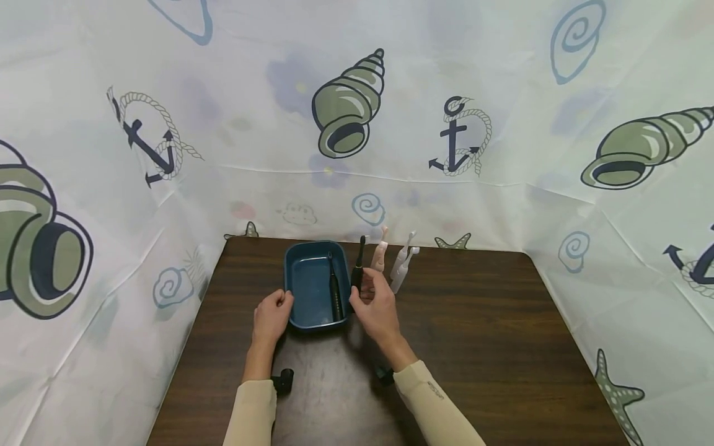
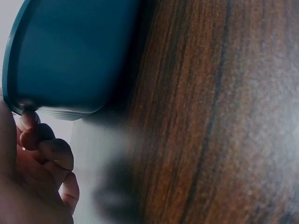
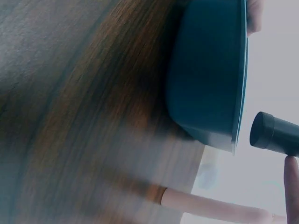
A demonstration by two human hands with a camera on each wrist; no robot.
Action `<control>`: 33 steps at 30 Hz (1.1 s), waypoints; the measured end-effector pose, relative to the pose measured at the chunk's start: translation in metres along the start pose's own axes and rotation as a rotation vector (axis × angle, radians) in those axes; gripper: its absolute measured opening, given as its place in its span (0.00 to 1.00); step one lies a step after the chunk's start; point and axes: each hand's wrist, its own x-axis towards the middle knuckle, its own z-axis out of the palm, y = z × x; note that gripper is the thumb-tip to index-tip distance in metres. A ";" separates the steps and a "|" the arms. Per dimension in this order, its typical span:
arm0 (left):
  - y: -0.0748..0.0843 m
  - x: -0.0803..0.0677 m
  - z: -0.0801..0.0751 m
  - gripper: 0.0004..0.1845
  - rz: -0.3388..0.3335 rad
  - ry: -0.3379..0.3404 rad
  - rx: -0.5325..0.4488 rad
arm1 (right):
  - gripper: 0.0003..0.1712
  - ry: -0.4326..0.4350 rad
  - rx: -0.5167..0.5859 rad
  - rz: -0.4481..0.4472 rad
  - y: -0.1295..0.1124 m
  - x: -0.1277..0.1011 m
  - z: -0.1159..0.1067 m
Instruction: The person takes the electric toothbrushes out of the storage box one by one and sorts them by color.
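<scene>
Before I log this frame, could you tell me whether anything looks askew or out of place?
Nothing stands out. One black toothbrush lies in the blue tray; the right hand holds another upright, and the left hand touches the tray's rim.

A dark brown wood-grain table (image 1: 474, 347) is framed by a white curtain (image 1: 502, 74) printed with olive-green shells, navy anchors and pale blue spirals. A teal tray (image 1: 309, 282) is seen beside black (image 1: 357, 263), pale pink (image 1: 380, 251) and white toothbrushes (image 1: 403, 263). Cream sleeves (image 1: 435, 402) are worn.
</scene>
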 end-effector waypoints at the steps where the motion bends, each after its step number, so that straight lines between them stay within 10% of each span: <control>1: -0.001 0.000 0.000 0.25 0.002 0.000 -0.005 | 0.25 0.013 0.011 -0.008 0.001 -0.001 -0.002; 33: -0.001 0.001 0.000 0.25 0.002 0.000 0.002 | 0.23 0.263 0.078 0.038 -0.005 -0.010 -0.047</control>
